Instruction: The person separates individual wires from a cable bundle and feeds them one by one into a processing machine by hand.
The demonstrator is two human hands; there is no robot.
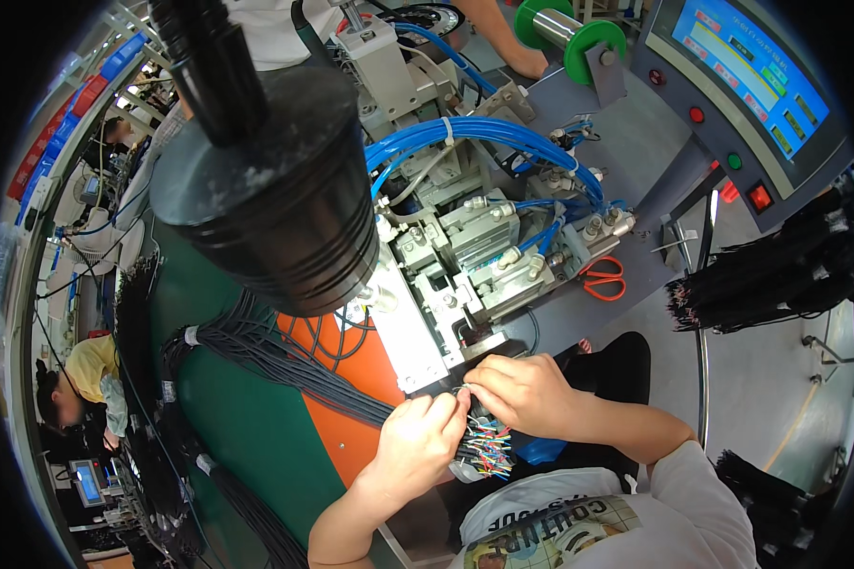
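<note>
My left hand (423, 440) and my right hand (522, 391) meet at the front end of a machine (479, 251), fingertips pinched close together. Thin wire ends (461, 387) show between the fingertips of both hands; the rest of what they pinch is covered by the fingers. Just below the hands is a bunch of stripped cable ends (486, 449) with red, blue, yellow and white wires fanned out. A bundle of dark grey cables (299, 365) runs from the left toward my left hand.
A black lamp-like hood (270, 204) hangs over the left side. Red-handled scissors (603, 279) lie right of the machine. Beyond are a touchscreen panel (754, 76) and a green spool (571, 38). Black cables (769, 266) hang at right. Another person's arm (503, 38) shows at the back.
</note>
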